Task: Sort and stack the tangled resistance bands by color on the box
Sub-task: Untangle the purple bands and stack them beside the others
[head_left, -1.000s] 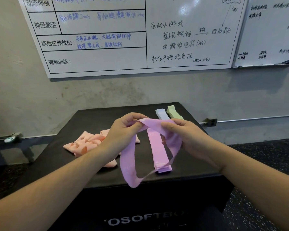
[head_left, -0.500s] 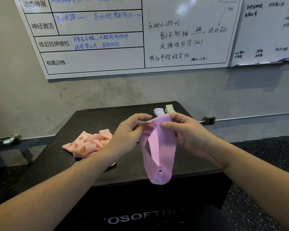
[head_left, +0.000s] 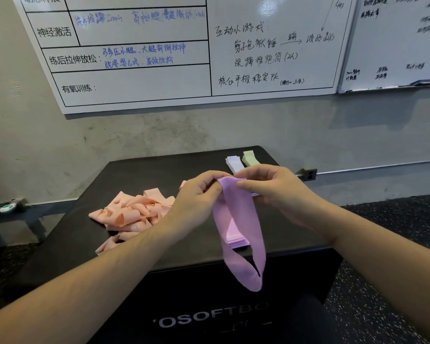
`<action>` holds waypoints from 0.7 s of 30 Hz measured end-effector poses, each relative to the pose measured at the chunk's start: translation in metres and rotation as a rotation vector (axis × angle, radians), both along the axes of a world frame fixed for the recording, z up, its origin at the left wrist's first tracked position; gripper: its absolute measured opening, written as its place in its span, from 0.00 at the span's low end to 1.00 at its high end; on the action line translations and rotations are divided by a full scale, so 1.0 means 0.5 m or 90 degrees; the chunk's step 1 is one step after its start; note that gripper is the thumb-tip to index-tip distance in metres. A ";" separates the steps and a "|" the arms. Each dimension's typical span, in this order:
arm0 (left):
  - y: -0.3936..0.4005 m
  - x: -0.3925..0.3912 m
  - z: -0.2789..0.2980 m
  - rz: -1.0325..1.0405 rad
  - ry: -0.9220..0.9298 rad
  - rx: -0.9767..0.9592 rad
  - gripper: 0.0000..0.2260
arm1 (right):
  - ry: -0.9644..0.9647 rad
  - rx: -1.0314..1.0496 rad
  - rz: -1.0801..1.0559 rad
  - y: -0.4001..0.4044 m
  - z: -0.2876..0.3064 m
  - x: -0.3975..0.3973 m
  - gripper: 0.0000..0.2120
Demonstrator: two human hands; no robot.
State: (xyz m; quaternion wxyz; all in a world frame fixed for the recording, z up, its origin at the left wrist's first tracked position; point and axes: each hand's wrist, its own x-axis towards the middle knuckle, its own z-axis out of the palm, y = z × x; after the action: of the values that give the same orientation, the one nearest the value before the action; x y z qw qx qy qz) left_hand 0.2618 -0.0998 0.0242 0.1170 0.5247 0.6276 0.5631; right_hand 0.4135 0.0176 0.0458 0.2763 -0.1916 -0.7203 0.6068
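Note:
A pink-purple band loop (head_left: 243, 244) hangs over the black box (head_left: 159, 175). My left hand (head_left: 196, 197) pinches its top end from the left, and my right hand (head_left: 276, 192) pinches the same end from the right. Behind the loop a flat stack of pink-purple bands (head_left: 235, 238) lies on the box, mostly hidden. A tangled heap of peach bands (head_left: 134, 214) lies on the box's left part. At the far right corner sit a pale lilac stack (head_left: 233, 163) and a pale green stack (head_left: 250, 157), side by side.
The box stands against a concrete wall with whiteboards (head_left: 184, 58) above. A low dark bench (head_left: 18, 214) with a small teal object (head_left: 8, 207) is at the left. Speckled dark floor (head_left: 395, 256) lies to the right.
The wide-open loop has been drawn narrow and now hangs straight down from both hands. My hands have come closer together at its top end.

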 end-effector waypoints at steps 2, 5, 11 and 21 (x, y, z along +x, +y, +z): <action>0.000 0.000 -0.001 0.001 0.003 -0.013 0.14 | 0.006 0.009 0.003 0.004 0.003 0.002 0.02; -0.003 0.002 -0.002 0.004 -0.005 0.010 0.16 | 0.014 0.034 -0.015 0.014 0.002 0.001 0.06; 0.002 0.014 -0.005 -0.025 -0.028 0.026 0.13 | 0.016 0.153 -0.043 0.018 -0.004 0.000 0.03; 0.031 0.029 -0.032 -0.097 -0.142 -0.115 0.19 | 0.037 0.053 0.016 0.028 -0.001 -0.020 0.04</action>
State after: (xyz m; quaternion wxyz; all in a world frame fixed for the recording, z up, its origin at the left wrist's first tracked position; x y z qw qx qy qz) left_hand 0.2762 -0.0841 0.0082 0.2755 0.4924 0.6171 0.5485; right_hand 0.4036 0.0314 0.0453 0.2975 -0.1534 -0.7386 0.5852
